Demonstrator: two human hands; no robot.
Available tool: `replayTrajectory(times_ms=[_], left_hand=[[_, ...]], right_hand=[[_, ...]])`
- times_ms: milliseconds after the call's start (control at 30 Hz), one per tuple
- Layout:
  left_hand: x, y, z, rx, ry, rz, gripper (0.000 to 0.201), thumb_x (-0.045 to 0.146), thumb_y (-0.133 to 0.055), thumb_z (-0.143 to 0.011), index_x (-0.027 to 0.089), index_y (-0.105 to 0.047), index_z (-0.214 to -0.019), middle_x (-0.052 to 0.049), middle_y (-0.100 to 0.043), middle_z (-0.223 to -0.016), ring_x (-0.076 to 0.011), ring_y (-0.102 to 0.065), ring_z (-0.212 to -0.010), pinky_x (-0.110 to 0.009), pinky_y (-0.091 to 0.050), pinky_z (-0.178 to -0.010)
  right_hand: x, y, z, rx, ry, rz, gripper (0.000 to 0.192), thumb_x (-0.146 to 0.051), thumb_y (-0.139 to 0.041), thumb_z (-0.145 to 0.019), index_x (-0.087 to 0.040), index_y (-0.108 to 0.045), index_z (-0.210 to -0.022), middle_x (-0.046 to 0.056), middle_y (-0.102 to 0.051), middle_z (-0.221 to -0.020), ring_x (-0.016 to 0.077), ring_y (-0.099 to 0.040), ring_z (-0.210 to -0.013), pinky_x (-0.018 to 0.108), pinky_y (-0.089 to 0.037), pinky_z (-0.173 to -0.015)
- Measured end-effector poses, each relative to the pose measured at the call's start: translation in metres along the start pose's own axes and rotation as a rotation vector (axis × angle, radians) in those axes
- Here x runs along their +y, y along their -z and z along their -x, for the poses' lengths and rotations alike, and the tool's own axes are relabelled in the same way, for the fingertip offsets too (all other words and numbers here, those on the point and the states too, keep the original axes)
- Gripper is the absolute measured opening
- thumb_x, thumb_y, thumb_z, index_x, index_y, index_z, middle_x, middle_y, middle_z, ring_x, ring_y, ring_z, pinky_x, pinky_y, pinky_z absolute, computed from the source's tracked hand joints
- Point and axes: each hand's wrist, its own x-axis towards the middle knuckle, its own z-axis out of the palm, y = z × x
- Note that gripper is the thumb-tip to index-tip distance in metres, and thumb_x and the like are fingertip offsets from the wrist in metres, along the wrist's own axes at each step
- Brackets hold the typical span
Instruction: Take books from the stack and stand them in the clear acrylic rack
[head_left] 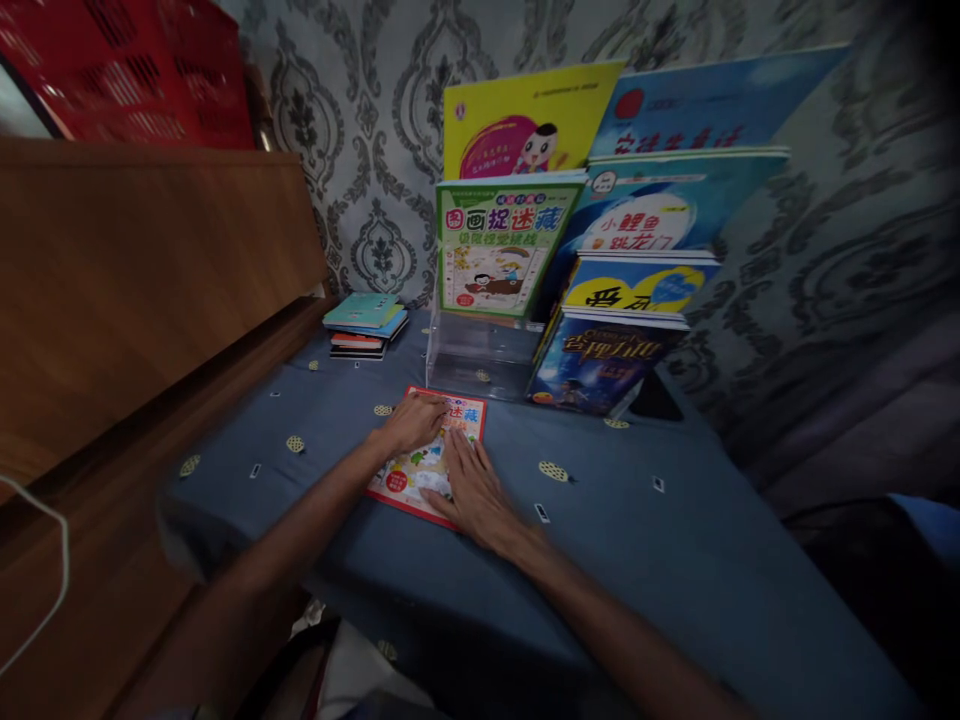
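Note:
A red-bordered picture book with colourful drawings lies closed and flat on the cloth-covered table. On its upper left part rests my left hand, fingers reaching across the cover towards the title, partly hiding it. My right hand lies flat on the book's right side, thumb apart from the other fingers. Both palms touch the cover and neither grips it. Just behind the book stands a clear acrylic book rack. Its left column holds a green picture book above a vacant lower tier.
Several more books fill the rack, with a dark blue book at the front right. A small stack of books sits at the back left. A wooden cabinet borders the table's left, with a red plastic basket on top.

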Motion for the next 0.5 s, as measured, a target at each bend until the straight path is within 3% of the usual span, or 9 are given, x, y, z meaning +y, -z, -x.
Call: replayTrajectory(times_ms=[233, 367, 500], left_hand=[[0.004, -0.008, -0.017, 0.011, -0.018, 0.001, 0.028, 0.020, -0.047, -0.096, 0.021, -0.069, -0.113, -0.010, -0.070, -0.123, -0.0222, -0.064, -0.116, -0.036, -0.047, -0.105], [0.008, -0.011, -0.012, 0.004, -0.032, 0.009, 0.033, 0.018, -0.046, -0.096, 0.021, -0.065, -0.123, -0.009, -0.065, -0.133, -0.0215, -0.060, -0.125, -0.036, -0.044, -0.108], [0.020, -0.008, 0.001, -0.041, -0.115, 0.015, 0.039, 0.016, -0.046, -0.095, 0.017, -0.063, -0.130, -0.012, -0.061, -0.139, -0.0238, -0.057, -0.130, -0.040, -0.044, -0.109]], right_hand=[[0.006, -0.006, -0.001, 0.065, -0.010, -0.174, 0.096, -0.060, -0.047, -0.093, -0.003, -0.008, -0.160, 0.024, -0.014, -0.165, 0.0317, -0.010, -0.155, 0.055, -0.018, -0.124], [0.018, -0.005, -0.006, 0.162, -0.128, -0.485, 0.085, -0.062, -0.031, -0.099, -0.008, -0.008, -0.161, 0.020, -0.017, -0.166, 0.0284, -0.018, -0.154, 0.054, -0.021, -0.124], [0.025, 0.004, -0.010, 0.179, -0.262, -0.732, 0.095, -0.074, -0.028, -0.094, -0.008, -0.010, -0.161, 0.020, -0.020, -0.166, 0.0277, -0.022, -0.153, 0.051, -0.019, -0.125]])
